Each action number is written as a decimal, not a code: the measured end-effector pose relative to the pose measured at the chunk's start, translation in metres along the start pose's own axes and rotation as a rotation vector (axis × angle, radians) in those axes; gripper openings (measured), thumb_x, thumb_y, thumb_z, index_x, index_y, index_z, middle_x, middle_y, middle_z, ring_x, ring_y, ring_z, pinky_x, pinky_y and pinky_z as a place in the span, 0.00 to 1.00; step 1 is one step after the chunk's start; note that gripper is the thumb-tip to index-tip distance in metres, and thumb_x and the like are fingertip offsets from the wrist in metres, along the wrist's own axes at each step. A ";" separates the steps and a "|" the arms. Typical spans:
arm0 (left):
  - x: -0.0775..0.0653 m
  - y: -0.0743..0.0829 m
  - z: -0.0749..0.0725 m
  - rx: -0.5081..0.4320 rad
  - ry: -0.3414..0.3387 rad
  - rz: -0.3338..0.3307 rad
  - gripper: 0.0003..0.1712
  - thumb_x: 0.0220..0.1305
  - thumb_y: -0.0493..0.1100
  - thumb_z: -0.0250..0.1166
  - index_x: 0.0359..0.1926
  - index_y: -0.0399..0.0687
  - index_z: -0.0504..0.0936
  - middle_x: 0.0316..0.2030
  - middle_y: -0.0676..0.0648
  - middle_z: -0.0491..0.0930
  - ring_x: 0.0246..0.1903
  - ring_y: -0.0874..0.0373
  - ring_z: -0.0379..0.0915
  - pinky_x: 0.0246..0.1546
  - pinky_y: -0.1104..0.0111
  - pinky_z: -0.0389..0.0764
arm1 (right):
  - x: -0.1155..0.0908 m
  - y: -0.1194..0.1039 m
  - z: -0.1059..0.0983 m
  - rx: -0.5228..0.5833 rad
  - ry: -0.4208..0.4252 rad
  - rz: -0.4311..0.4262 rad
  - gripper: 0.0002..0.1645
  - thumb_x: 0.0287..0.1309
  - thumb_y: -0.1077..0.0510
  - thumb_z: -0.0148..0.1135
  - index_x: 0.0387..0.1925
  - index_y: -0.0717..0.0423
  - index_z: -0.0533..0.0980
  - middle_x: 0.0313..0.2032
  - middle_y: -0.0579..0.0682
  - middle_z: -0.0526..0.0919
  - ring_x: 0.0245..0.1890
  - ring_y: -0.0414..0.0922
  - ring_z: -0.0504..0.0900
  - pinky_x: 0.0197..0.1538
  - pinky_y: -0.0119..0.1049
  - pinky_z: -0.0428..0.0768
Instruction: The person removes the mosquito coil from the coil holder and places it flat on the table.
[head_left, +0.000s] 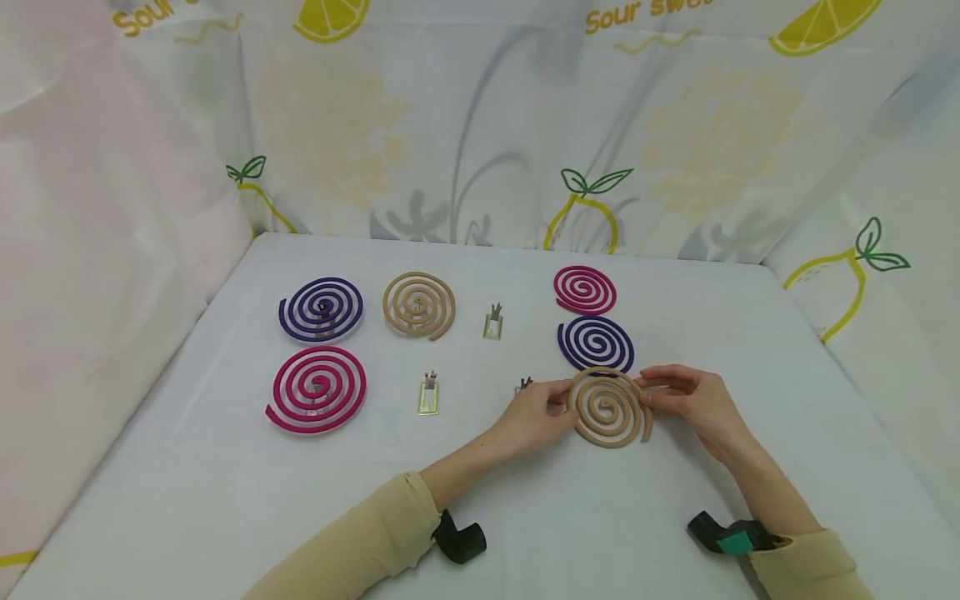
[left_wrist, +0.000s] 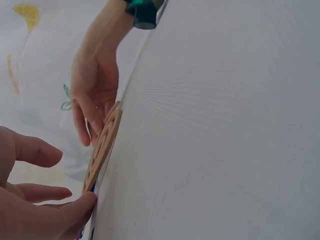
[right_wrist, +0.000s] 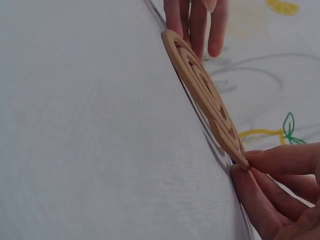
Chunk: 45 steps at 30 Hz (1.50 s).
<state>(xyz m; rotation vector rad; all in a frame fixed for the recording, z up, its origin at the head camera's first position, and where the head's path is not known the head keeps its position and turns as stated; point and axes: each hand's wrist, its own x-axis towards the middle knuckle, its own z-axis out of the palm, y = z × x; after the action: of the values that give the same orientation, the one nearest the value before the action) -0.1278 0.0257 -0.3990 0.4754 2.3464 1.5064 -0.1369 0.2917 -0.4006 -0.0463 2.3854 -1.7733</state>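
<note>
Both hands hold a tan mosquito coil (head_left: 609,407) close over the front right of the table. My left hand (head_left: 534,417) has its fingertips at the coil's left edge; the left wrist view shows the edge between fingertips (left_wrist: 90,200), other fingers spread apart. On the opposite side, my right hand (right_wrist: 280,190) pinches the rim near the coil's loose end. A purple coil (head_left: 597,343) lies just behind, partly overlapped by the tan one, with a pink coil (head_left: 585,289) beyond it. Left of my left hand, a small metal stand (head_left: 522,385) is mostly hidden.
To the left, purple (head_left: 321,308), tan (head_left: 419,305) and pink (head_left: 318,389) coils sit over small metal stands. Two uncovered stands, a front one (head_left: 428,395) and a back one (head_left: 492,322), are mid-table. A lemon-print curtain (head_left: 480,125) rises behind the white table (head_left: 585,517).
</note>
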 end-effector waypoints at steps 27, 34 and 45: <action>-0.004 0.005 -0.001 0.025 -0.067 0.019 0.27 0.65 0.36 0.60 0.65 0.35 0.74 0.53 0.42 0.83 0.52 0.56 0.77 0.54 0.72 0.78 | -0.002 -0.001 -0.002 -0.061 -0.030 0.002 0.28 0.58 0.70 0.67 0.59 0.78 0.71 0.40 0.42 0.88 0.37 0.35 0.87 0.44 0.25 0.84; -0.003 0.003 -0.001 0.027 -0.047 0.027 0.27 0.62 0.35 0.60 0.64 0.34 0.75 0.51 0.41 0.83 0.50 0.56 0.77 0.54 0.71 0.78 | -0.001 -0.001 -0.002 -0.104 -0.026 -0.001 0.28 0.58 0.68 0.68 0.59 0.76 0.72 0.42 0.47 0.89 0.37 0.34 0.86 0.44 0.23 0.83; -0.001 0.003 0.000 0.000 -0.058 0.026 0.27 0.64 0.32 0.55 0.65 0.33 0.73 0.57 0.40 0.81 0.57 0.53 0.76 0.62 0.62 0.76 | 0.001 -0.005 0.004 -0.185 0.027 0.023 0.25 0.58 0.68 0.67 0.57 0.72 0.75 0.45 0.58 0.88 0.36 0.33 0.85 0.42 0.22 0.82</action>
<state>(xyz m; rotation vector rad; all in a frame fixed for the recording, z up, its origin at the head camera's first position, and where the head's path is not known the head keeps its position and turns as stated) -0.1262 0.0262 -0.3963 0.5448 2.3045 1.4838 -0.1373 0.2868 -0.3968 -0.0184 2.5510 -1.5478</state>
